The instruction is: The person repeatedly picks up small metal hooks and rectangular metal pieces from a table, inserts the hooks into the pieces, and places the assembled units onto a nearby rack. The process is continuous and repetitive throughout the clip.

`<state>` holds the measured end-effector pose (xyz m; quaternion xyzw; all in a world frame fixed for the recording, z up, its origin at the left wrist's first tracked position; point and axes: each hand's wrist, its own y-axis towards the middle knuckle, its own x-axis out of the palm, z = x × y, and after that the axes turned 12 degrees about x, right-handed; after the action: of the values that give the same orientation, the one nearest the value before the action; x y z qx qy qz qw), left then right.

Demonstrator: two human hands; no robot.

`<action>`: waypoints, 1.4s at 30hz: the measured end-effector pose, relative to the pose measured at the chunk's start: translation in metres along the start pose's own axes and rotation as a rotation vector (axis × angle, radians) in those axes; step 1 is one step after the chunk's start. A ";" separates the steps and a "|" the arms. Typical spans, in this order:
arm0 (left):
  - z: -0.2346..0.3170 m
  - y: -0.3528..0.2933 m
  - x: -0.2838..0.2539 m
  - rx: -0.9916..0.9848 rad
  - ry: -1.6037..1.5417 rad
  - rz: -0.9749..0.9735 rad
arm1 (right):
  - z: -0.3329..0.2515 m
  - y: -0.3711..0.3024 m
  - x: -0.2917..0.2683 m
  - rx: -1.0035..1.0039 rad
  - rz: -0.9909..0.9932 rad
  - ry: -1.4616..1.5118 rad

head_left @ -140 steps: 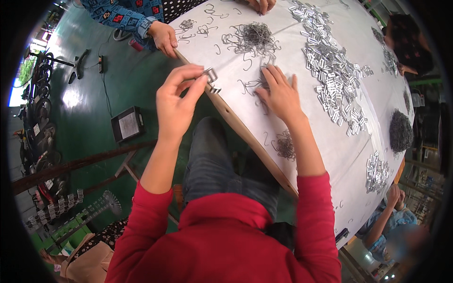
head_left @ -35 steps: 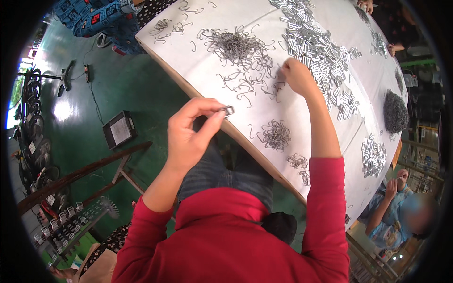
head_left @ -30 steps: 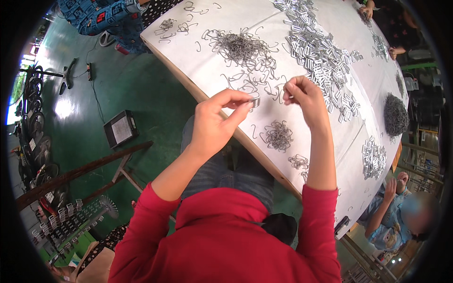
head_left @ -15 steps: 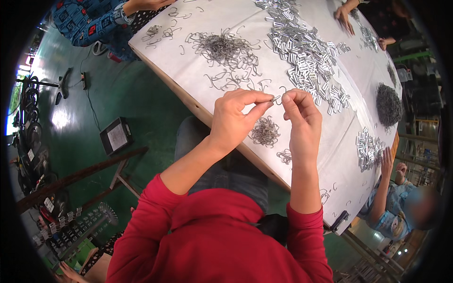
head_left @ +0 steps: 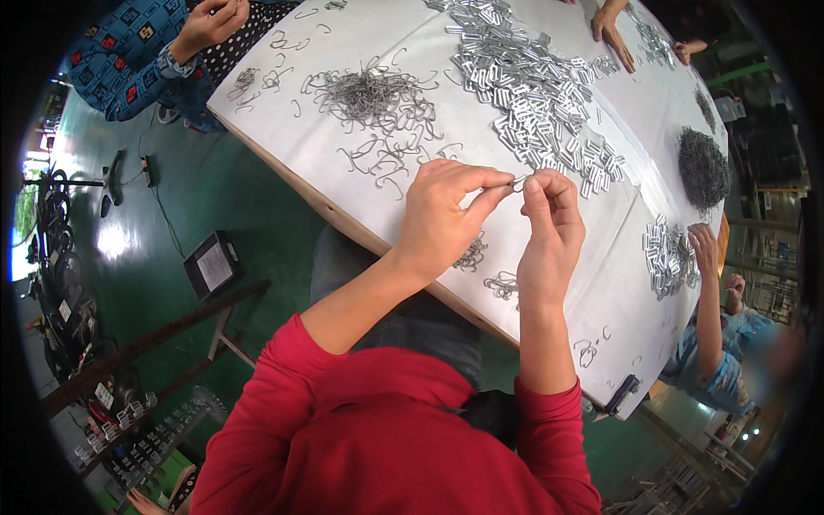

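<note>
"So, what is the left hand point(head_left: 451, 206) holding?"

"It is pinching a small metal piece point(head_left: 517, 183) between thumb and fingertip, above the white table point(head_left: 601, 283); the right hand point(head_left: 554, 219) is bunching its fingertips just beside; whether they are gripping too, I can't make out."

"And how will it be handling?"

"Judging by its look, it is promising to be light, stiff, maybe slippery, hardly fragile; pinching by the ends is seeming safest."
</note>
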<state>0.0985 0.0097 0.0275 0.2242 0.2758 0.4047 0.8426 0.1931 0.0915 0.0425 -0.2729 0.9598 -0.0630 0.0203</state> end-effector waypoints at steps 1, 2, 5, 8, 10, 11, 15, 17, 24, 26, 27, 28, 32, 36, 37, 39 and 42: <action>0.001 0.001 0.003 -0.004 -0.003 -0.016 | 0.001 0.001 -0.001 -0.006 0.004 0.006; 0.002 0.002 0.006 -0.008 -0.006 -0.031 | 0.002 0.001 -0.003 -0.013 0.007 0.011; 0.003 0.005 0.012 -0.018 -0.041 -0.043 | 0.005 0.003 -0.006 -0.052 0.057 0.041; 0.003 0.002 0.020 0.031 -0.021 -0.039 | 0.009 0.006 -0.008 -0.077 0.086 0.062; -0.007 0.004 0.021 0.082 -0.076 -0.081 | 0.008 0.007 -0.009 -0.152 0.100 0.095; -0.018 0.009 0.024 0.129 -0.084 -0.068 | 0.007 0.008 -0.010 -0.190 0.107 0.111; -0.099 0.068 0.050 0.188 0.108 -0.068 | -0.003 0.013 -0.021 -0.280 0.141 0.088; -0.142 0.093 0.075 0.195 0.347 -0.145 | -0.010 0.012 -0.024 -0.280 0.128 0.065; -0.133 0.061 0.143 0.230 0.507 -0.405 | -0.017 0.008 -0.038 -0.312 0.160 0.024; -0.115 0.038 0.136 0.287 0.487 -0.565 | -0.017 0.006 -0.040 -0.308 0.164 0.036; -0.108 0.028 0.132 0.316 0.476 -0.641 | -0.017 0.005 -0.040 -0.300 0.163 0.043; -0.104 0.019 0.129 0.334 0.454 -0.672 | -0.017 0.004 -0.041 -0.293 0.162 0.051; -0.085 0.004 0.106 0.357 0.295 -0.703 | -0.014 0.003 -0.045 -0.301 0.160 0.053; -0.094 0.033 0.080 0.331 0.331 -0.564 | -0.016 0.001 -0.048 -0.325 0.143 0.042; -0.102 0.045 0.077 0.233 0.364 -0.523 | -0.016 0.003 -0.048 -0.331 0.135 0.038; -0.114 0.061 0.076 0.150 0.486 -0.449 | -0.017 0.003 -0.045 -0.339 0.119 0.039; -0.132 0.068 0.089 0.174 0.674 -0.432 | -0.017 0.002 -0.039 -0.352 0.096 0.044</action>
<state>0.0217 0.1407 -0.0555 0.0866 0.6103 0.2445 0.7485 0.2239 0.1153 0.0588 -0.2245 0.9681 0.1010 -0.0459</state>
